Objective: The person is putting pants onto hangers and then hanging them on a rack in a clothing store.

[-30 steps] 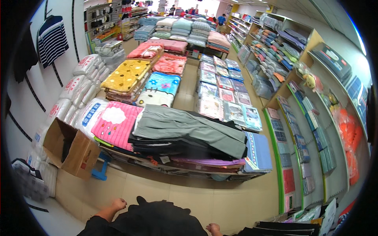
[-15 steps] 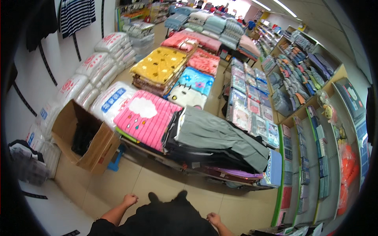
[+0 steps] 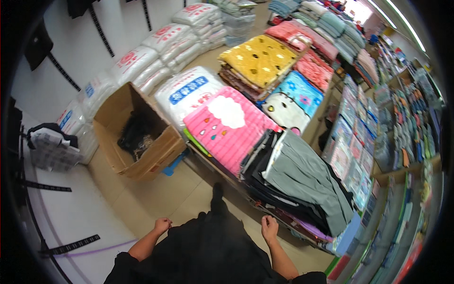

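Note:
My left hand (image 3: 163, 225) hangs beside my dark clothing, over the tiled floor, its fingers loosely curled and nothing visible in them. Raised a little in front of me, my right hand (image 3: 269, 227) is also curled and appears to hold nothing. It is nearest to the front edge of a low display table, apart from a stack of folded dark garments (image 3: 265, 189) with grey trousers (image 3: 302, 175) spread on top. Left of that stack is a folded pink blanket (image 3: 227, 130) with a white cloud.
An open cardboard box (image 3: 158, 149) with dark contents stands ahead on the left, by a blue stool (image 3: 174, 165). Behind it, white plastic-wrapped packs (image 3: 137, 66) line the wall. Yellow blankets (image 3: 257, 59) are stacked farther off. Shelves (image 3: 395, 227) run along the right.
The view has turned left and come closer to the box and table, so things sit farther right. My right hand has risen forward, and one foot now shows ahead of the other.

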